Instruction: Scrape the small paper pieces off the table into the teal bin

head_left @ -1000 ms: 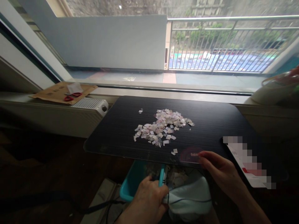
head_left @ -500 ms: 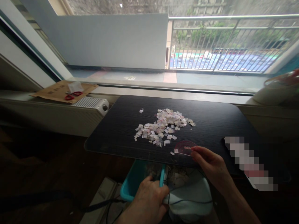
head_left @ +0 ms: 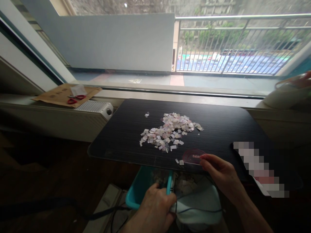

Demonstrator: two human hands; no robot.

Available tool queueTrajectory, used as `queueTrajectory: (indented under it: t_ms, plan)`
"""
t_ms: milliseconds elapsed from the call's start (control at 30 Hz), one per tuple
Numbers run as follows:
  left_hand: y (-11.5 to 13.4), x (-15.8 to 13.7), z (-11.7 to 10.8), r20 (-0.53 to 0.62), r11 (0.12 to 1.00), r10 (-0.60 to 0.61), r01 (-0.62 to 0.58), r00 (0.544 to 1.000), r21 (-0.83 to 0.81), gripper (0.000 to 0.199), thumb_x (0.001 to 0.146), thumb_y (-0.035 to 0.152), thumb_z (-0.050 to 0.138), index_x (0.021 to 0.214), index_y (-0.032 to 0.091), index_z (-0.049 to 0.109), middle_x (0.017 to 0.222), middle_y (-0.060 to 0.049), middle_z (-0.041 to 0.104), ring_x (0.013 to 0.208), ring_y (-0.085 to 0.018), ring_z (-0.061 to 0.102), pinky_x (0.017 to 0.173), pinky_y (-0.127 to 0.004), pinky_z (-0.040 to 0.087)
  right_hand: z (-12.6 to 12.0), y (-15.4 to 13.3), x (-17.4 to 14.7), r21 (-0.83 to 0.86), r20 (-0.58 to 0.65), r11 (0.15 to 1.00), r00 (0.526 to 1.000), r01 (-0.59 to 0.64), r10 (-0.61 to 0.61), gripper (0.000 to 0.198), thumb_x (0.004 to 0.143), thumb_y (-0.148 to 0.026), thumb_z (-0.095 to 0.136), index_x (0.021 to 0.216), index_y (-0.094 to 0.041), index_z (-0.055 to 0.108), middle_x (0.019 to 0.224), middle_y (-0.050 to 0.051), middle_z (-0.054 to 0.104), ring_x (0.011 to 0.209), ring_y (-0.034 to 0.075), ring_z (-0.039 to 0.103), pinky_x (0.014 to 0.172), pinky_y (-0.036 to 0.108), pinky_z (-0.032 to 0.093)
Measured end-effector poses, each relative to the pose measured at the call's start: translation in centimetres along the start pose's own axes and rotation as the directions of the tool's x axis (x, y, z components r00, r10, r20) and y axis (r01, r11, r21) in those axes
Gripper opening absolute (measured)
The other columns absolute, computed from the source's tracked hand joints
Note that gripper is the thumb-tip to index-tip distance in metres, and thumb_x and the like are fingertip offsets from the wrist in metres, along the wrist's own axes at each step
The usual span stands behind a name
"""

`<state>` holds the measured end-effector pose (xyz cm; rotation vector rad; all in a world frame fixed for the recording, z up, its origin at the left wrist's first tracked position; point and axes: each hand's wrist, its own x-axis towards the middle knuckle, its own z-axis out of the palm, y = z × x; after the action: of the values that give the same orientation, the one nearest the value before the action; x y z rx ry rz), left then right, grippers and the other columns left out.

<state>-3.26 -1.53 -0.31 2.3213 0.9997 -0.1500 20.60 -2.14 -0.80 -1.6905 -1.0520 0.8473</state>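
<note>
My right hand (head_left: 220, 170) pinches a pink see-through plastic scraper (head_left: 188, 155) with a curved top and a straight lower edge. The scraper is at the near edge of the black table (head_left: 116, 136). Two small paper pieces (head_left: 181, 162) lie just left of its straight edge. Beyond it spreads a pile of small cut paper pieces (head_left: 167, 129). Below the table edge, my left hand (head_left: 157, 202) is closed around the rims of a teal bin (head_left: 132, 197) and a pale bin (head_left: 201, 210), where they meet. Paper scraps show inside the pale bin.
A blurred-out flat item (head_left: 259, 171) lies at the table's right. To the left, red-handled scissors (head_left: 76, 98) rest on a brown envelope (head_left: 55, 94) near a white radiator (head_left: 97, 108). A pale bag-like object (head_left: 279, 95) stands at right by the window.
The scraper has come slightly toward the near table edge. The two loose paper pieces beside it have shifted nearer that edge and a little left. My left hand stays on the bins.
</note>
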Motion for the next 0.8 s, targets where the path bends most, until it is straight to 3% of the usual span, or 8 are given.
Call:
queueTrajectory:
  t_ms: [167, 400, 533, 800]
  plan:
    - [0.1, 0.0, 0.0, 0.001, 1.0, 0.009, -0.009, 1.0, 0.019, 0.008, 0.069, 0.014, 0.059, 0.074, 0.02, 0.058, 0.076, -0.001, 0.065, 0.076, -0.02, 0.061, 0.088, -0.034, 0.036, 0.1, -0.3, -0.1, 0.048, -0.048, 0.999, 0.999, -0.024, 0.026, 0.028, 0.073, -0.043, 0.068, 0.086, -0.019, 0.072, 0.08, 0.005, 0.075, 0.071, 0.021, 0.069, 0.064, 0.027, 0.056]
    - [0.0, -0.1, -0.1, 0.009, 1.0, 0.008, -0.008, 1.0, 0.011, 0.008, 0.069, 0.014, 0.06, 0.074, 0.02, 0.058, 0.077, -0.001, 0.065, 0.077, -0.02, 0.061, 0.089, -0.035, 0.036, 0.4, -0.4, -0.3, -0.003, 0.04, 1.0, 0.999, -0.029, 0.029, 0.023, 0.072, -0.038, 0.068, 0.083, -0.018, 0.073, 0.074, 0.003, 0.073, 0.066, 0.017, 0.066, 0.058, 0.023, 0.053]
    - [-0.2, -0.2, 0.1, 0.004, 1.0, -0.001, 0.001, 1.0, 0.013, 0.009, 0.07, 0.014, 0.059, 0.075, 0.021, 0.058, 0.078, -0.001, 0.065, 0.077, -0.02, 0.06, 0.09, -0.036, 0.035, 0.3, -0.7, -0.4, -0.021, 0.021, 1.0, 1.0, -0.019, 0.02, 0.024, 0.073, -0.04, 0.068, 0.083, -0.018, 0.074, 0.072, 0.003, 0.073, 0.062, 0.017, 0.065, 0.055, 0.023, 0.052]
    - [0.0, -0.1, -0.1, 0.008, 1.0, -0.002, 0.002, 1.0, 0.013, 0.008, 0.07, 0.015, 0.059, 0.075, 0.02, 0.059, 0.078, -0.001, 0.066, 0.077, -0.021, 0.061, 0.089, -0.035, 0.036, 2.3, -1.2, 0.8, 0.075, 0.043, 0.997, 0.999, 0.003, -0.006, 0.034, 0.07, -0.048, 0.069, 0.084, -0.018, 0.075, 0.077, 0.007, 0.075, 0.065, 0.02, 0.067, 0.058, 0.027, 0.055]
